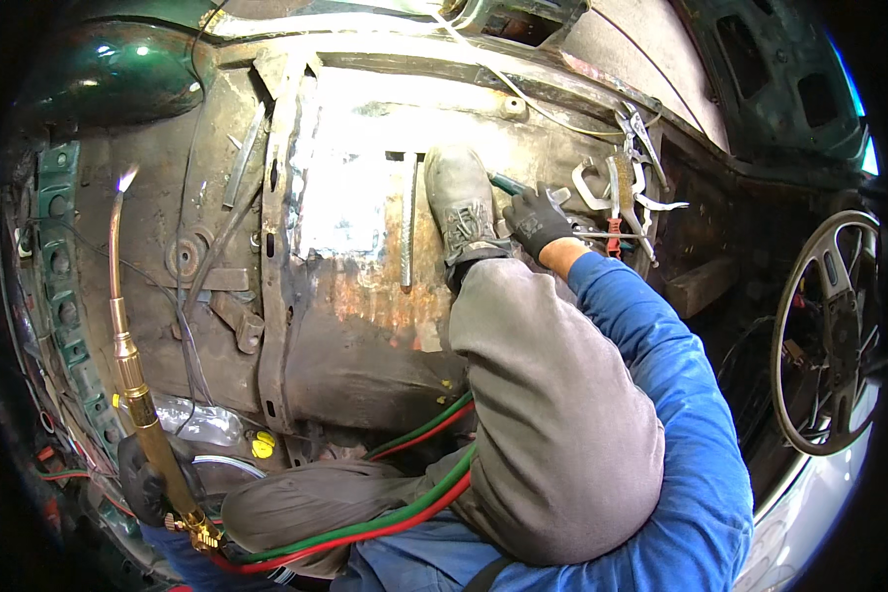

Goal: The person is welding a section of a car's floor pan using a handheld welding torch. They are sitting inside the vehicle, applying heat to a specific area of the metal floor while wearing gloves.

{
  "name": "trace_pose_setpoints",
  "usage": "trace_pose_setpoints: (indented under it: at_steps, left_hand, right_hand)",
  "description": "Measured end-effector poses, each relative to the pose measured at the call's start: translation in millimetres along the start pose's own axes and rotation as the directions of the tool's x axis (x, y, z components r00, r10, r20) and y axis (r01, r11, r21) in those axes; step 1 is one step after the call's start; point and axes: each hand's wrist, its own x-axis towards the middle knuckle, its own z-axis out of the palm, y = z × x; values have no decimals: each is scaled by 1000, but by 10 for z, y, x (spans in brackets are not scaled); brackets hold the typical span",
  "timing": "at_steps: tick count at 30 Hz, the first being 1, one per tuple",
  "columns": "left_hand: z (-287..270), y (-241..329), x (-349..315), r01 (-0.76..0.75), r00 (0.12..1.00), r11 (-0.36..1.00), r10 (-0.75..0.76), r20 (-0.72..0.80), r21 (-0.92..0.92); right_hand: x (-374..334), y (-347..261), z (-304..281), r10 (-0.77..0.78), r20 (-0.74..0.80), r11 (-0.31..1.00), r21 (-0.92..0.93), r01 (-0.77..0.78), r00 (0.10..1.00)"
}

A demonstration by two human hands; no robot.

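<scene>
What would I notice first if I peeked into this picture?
Probably the little flame burning at the tip of the brass torch held up by the left hand, on the left. Next, the right hand in a black glove, reaching for the pile of metal clamps beside the boot on the rusty car floor.

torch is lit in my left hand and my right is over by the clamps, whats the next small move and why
Probably close the right hand on one tool in the pile of clamps and pliers and lift it clear. The left hand holds the lit torch with its flame pointing away from the floor panel.
</scene>
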Motion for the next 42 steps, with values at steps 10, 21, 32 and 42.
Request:
trace_pose_setpoints:
  at_steps: [10,21,32,42]
  left_hand:
    - [107,75,-24,63,998,996,-62,12,-59]
    - [374,472,143,246,935,969,-229,270,-28]
    - [307,500,61,228,951,974,-219,217,-15]
    - [219,492,145,208,953,978,-200,229,-15]
  right_hand:
    - [-124,612,-72,45,-60,998,44,-42,997]
    - [100,39,203,77,-9,994,75,-76,997]
    - [-547,753,-658,287,99,957,21,-290,953]
    - [-233,711,-1175,269,-182,872,464,-159,946]
